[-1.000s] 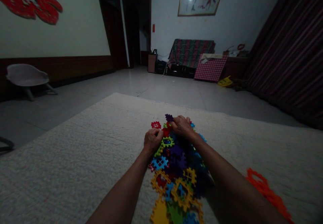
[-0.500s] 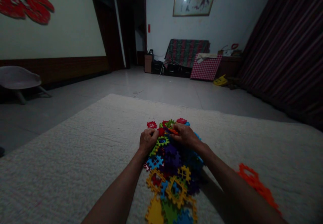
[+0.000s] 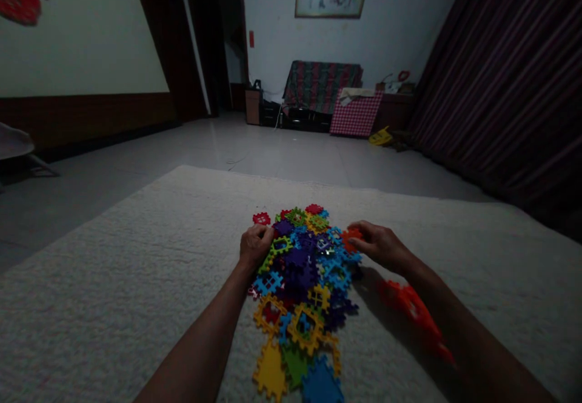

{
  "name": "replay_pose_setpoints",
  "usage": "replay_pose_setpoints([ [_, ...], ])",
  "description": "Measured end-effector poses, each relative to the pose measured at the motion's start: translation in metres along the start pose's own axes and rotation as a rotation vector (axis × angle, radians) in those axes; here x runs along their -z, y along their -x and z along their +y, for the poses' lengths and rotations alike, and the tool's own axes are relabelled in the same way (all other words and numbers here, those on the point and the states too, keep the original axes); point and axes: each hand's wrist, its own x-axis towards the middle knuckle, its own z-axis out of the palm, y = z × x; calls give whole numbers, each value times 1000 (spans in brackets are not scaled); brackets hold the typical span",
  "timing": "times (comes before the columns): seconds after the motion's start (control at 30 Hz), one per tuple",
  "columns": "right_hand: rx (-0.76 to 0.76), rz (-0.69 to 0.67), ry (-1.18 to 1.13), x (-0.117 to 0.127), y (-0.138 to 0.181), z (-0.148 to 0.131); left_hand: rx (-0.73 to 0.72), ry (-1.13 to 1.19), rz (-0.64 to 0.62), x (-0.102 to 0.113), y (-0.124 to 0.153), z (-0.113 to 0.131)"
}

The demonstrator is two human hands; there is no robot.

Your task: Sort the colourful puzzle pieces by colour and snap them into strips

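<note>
A heap of colourful plastic interlocking blocks [image 3: 297,257], toothed along their edges, lies on the pale mat. At the heap's left edge my left hand [image 3: 256,246] is closed, its fingers curled beside a green block [image 3: 280,245]; what they hold, if anything, is hidden. My right hand [image 3: 381,244], off the heap's right side, pinches an orange toothed block [image 3: 351,239] between thumb and fingers. Below my right forearm lies a separate group of orange-red blocks [image 3: 413,312], partly covered by the arm. Yellow [image 3: 271,371] and blue [image 3: 322,382] blocks lie at the near end.
The quilted mat [image 3: 136,269] spreads around the blocks over a tiled floor [image 3: 191,145]. A cloth-covered piece of furniture [image 3: 322,86] stands by the far wall. A dark curtain [image 3: 500,88] hangs at right, and a chair [image 3: 16,142] shows at far left.
My right hand has moved right from the top of the heap to its right side, carrying the orange block. My left hand stays at the heap's left edge. The view has turned slightly right.
</note>
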Motion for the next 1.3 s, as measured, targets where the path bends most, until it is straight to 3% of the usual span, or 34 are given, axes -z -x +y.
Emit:
replay_pose_setpoints([
  [0.13, -124, -50, -3, 29, 33, 41, 8, 0, -11, 0, 0, -1],
  [0.23, -152, -110, 19, 36, 49, 66, 26, -4, -16, 1, 0, -2],
  [0.3, -177, -63, 111, 36, 55, 74, 27, -5, -15, 1, 0, -2],
  [0.37, -192, 20, 208, 32, 58, 72, 18, 2, -11, 1, 1, -3],
  [0.43, -169, 20, 236, 27, 59, 59, 14, 9, -5, 1, 1, -4],
  [0.67, -32, -273, 289, 5, 70, 11, 17, 13, -12, 2, 0, -2],
  [0.87, -109, -309, 355, 2, 76, 28, 30, 14, -13, 3, 0, 2],
  [1.07, -166, -288, 438, 16, 80, 38, 45, 63, -3, 2, 2, 0],
  [1.2, 4, -189, 325, 14, 75, 29, 66, 96, -9, 3, 2, -1],
  [1.3, 221, -70, 159, -9, 58, 11, 83, 139, -16, 5, 1, -1],
])
